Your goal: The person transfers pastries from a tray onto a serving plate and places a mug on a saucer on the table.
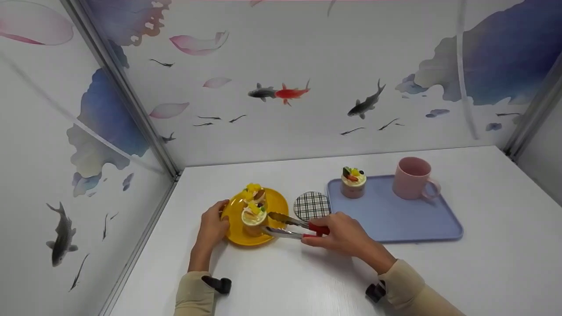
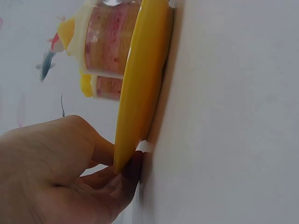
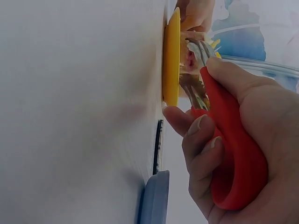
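Left hand (image 1: 214, 224) pinches the plate (image 1: 278, 202); right hand (image 1: 346, 235) grips tongs (image 1: 290, 220) at the nearer dessert (image 1: 253, 217) beyond its fingers (image 3: 198, 135) (contact unclear): seemingly a tonging step, needing steady tongs next.

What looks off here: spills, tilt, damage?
Nothing stands out. The front dessert cup and rear dessert cup stand upright on the yellow plate; the third dessert cup and pink mug stand upright on the lilac tray. No spill or damage is visible.
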Demonstrator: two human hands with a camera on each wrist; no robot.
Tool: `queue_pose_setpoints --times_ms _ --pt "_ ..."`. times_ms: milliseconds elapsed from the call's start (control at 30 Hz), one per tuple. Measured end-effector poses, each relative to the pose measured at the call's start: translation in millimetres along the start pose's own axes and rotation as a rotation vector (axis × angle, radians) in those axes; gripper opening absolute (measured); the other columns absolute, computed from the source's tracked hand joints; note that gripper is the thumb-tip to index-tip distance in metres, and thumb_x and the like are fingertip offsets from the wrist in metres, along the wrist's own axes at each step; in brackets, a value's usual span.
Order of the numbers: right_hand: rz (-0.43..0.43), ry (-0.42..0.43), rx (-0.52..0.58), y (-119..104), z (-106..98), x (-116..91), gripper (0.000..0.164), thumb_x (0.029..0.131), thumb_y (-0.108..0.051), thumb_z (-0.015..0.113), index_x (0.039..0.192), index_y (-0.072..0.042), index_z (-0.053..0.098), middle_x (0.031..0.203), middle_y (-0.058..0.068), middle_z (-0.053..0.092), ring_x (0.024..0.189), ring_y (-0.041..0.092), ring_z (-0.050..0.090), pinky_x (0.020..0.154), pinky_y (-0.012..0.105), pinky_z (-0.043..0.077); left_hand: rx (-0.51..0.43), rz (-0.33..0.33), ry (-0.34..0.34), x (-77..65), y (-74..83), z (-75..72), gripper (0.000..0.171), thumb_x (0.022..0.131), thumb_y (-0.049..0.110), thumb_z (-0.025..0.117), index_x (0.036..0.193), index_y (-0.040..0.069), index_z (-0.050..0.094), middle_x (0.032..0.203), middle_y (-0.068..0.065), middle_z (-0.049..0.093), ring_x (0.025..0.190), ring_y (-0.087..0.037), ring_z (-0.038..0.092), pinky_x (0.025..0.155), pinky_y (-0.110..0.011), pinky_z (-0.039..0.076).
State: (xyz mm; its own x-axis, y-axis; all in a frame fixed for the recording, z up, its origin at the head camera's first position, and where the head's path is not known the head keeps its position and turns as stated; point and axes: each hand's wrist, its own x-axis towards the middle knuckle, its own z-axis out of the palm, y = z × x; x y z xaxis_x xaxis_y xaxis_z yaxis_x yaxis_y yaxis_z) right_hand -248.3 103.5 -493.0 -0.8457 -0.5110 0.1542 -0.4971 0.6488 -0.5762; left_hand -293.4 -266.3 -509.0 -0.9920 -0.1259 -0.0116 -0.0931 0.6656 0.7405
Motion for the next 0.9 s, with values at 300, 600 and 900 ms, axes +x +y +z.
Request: queue_pose_setpoints --times_ms 300,600,900 --pt "0.007 -0.024 0.039 1.0 1.3 -0.4 0.031 0.094 -0.06 0.078 0.104 -0.03 0.083 0.07 -0.018 0.059 0.065 0.002 0.051 0.053 0.019 0.037 0.002 -0.004 0.0 1.4 0.0 1.0 0.056 0.103 -0.007 0.055 0.158 0.003 0.052 0.157 -0.022 0.057 0.142 -0.037 0.059 0.123 -0.052 0.049" --pt "0.004 -0.042 0.033 2.9 0.3 -1.7 0.049 0.092 -0.065 0.077 0.115 -0.022 0.084 0.078 -0.016 0.065 0.072 0.005 0.054 0.057 0.019 0.038 0.009 -0.024 0.0 0.8 0.4 1.4 0.056 0.103 -0.008 0.054 0.158 0.003 0.052 0.158 -0.022 0.057 0.143 -0.037 0.058 0.124 -0.052 0.048" --pt "0.07 -0.008 0.044 6.1 -4.1 -3.2 0.039 0.091 -0.065 0.078 0.102 -0.028 0.077 0.071 -0.012 0.059 0.067 0.008 0.052 0.054 0.02 0.037 0.002 -0.024 -0.009 2.1 0.7 0.8 0.059 0.102 -0.011 0.054 0.159 0.003 0.051 0.158 -0.023 0.056 0.144 -0.037 0.057 0.124 -0.053 0.048"
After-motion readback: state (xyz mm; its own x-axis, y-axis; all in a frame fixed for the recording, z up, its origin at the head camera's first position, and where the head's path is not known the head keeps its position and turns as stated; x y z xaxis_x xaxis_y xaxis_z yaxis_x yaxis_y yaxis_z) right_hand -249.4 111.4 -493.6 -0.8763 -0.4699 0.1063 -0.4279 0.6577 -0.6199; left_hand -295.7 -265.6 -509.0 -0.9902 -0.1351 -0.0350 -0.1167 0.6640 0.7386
